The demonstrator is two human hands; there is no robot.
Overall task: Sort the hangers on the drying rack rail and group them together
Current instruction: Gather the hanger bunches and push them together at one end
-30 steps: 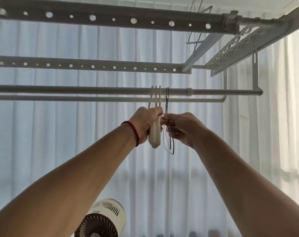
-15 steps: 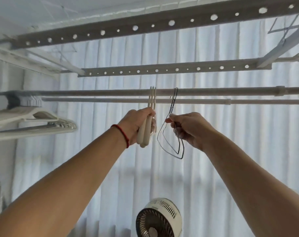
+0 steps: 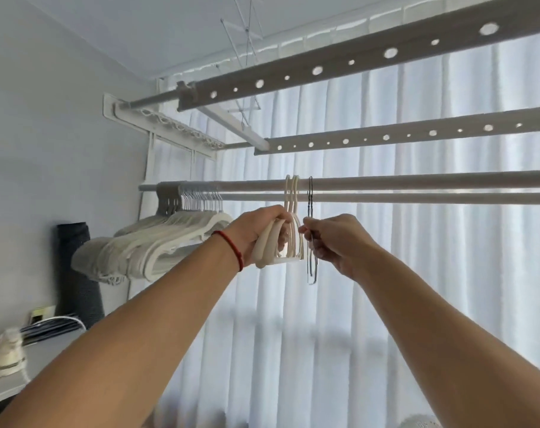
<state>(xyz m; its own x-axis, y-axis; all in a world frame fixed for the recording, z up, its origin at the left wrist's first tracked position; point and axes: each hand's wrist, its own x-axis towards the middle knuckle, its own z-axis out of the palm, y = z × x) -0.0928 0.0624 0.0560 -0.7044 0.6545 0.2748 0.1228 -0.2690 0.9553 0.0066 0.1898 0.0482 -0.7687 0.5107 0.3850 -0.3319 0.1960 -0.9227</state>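
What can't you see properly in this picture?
- White hangers: exact count unclear; the left hand covers their tops.
- Black wire hangers: seen edge-on; the right hand hides part.
- Hanger bunch at the rail's far end: too overlapped to count.
- Shoe: blurred.

Single head-worn view, close below the pale round metal drying rail (image 3: 417,180), tilted upward, facing the white sheer curtain (image 3: 447,273) behind it.
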